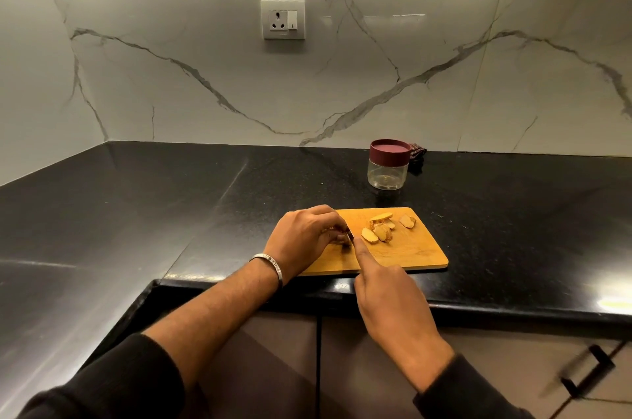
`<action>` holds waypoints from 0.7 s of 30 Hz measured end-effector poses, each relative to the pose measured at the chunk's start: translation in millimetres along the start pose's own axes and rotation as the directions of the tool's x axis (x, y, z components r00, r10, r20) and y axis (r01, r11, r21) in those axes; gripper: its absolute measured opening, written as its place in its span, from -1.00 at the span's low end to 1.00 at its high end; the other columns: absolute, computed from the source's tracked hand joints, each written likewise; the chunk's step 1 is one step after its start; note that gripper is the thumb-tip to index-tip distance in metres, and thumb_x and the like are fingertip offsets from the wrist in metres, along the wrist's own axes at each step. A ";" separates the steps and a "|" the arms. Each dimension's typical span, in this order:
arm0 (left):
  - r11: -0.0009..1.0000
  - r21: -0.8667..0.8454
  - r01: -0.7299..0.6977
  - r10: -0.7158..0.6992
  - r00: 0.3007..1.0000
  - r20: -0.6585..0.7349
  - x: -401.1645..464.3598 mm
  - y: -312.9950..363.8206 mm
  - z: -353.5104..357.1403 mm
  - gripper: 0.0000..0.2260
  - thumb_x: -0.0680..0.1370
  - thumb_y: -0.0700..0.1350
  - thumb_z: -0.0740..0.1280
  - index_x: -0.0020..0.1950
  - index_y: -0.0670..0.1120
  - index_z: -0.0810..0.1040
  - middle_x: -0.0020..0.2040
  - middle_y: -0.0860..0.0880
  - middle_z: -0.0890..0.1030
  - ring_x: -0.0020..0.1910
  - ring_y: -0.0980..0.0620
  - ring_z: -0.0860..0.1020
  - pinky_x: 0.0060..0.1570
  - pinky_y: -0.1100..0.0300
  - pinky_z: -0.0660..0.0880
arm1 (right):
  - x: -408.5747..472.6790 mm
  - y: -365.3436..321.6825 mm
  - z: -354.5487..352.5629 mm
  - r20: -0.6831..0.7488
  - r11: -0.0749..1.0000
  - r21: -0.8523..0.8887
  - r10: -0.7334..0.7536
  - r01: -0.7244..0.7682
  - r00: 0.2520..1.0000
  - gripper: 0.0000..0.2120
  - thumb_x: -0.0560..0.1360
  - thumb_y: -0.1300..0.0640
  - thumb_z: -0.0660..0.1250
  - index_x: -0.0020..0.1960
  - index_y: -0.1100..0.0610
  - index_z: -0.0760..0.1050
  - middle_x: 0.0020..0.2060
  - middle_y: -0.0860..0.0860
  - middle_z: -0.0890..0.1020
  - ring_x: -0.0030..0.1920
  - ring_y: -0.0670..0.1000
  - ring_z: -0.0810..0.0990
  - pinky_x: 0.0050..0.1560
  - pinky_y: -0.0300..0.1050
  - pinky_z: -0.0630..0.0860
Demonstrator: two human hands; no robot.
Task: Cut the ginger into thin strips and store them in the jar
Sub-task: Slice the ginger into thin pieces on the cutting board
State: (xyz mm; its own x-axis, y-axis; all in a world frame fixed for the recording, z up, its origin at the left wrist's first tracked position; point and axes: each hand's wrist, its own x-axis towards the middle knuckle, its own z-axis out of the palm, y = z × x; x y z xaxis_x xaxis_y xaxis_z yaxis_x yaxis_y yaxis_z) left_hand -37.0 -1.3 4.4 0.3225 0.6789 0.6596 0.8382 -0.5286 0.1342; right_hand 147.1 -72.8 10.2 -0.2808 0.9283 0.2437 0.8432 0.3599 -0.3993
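On the wooden cutting board (403, 254), slicing ginger is under way.

Left hand (304, 237) curls over a ginger piece, mostly hidden beneath its fingers; right hand (386, 299) grips a knife (350, 237), forefinger laid along its spine, blade barely visible. Cut ginger slices (379, 230) lie just beside. Next, I judge, slices need stacking and cutting into strips; the lidded jar (389, 165) stands behind, closed.

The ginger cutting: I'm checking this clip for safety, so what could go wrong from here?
1. The left hand pinches a small ginger piece right beside the knife that the right hand holds, so a slip could nick a finger.
2. The cutting board lies near the counter edge and may slide.
3. The jar is lidded.
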 end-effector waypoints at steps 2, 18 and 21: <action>1.000 -0.003 0.002 -0.002 1.000 0.004 0.0 0.0 -0.2 -0.90 0.53 -0.08 0.44 0.02 0.01 0.68 0.02 0.05 0.67 -0.13 0.08 0.65 -0.17 0.14 0.64 | 1.5 0.1 0.9 -0.002 1.000 -0.009 0.002 -0.002 1.000 -0.44 0.71 -0.02 0.04 0.64 -0.12 -0.11 -0.22 -0.08 0.46 -0.26 -0.12 0.42 -0.25 -0.25 0.31; 0.999 0.013 0.047 -0.047 0.999 0.014 -0.4 -1.1 0.8 -0.91 0.53 -0.06 0.44 0.01 0.01 0.68 0.01 0.07 0.66 -0.11 0.10 0.64 -0.12 0.15 0.62 | 24.4 -8.1 2.0 0.053 0.996 -0.092 -0.007 0.012 0.999 -0.44 0.71 0.06 0.07 0.64 -0.03 -0.06 -0.10 0.00 0.49 -0.16 -0.05 0.44 -0.18 -0.17 0.38; 0.998 0.009 0.057 -0.057 0.998 0.022 -0.3 -2.0 1.5 -0.91 0.54 -0.05 0.43 0.02 0.02 0.67 0.03 0.08 0.66 -0.09 0.10 0.64 -0.10 0.15 0.62 | 21.5 -6.9 2.7 0.053 0.995 -0.095 -0.010 0.015 0.999 -0.44 0.71 0.05 0.05 0.64 -0.02 -0.08 -0.10 -0.01 0.48 -0.16 -0.05 0.44 -0.18 -0.16 0.36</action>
State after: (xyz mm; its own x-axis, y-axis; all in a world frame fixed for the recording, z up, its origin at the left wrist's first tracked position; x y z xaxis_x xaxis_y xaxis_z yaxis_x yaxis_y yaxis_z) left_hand -38.1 0.3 2.8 0.2837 0.7190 0.6345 0.8590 -0.4846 0.1651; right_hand 133.9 -55.1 15.8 -0.3127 0.9285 0.2005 0.8789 0.3629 -0.3098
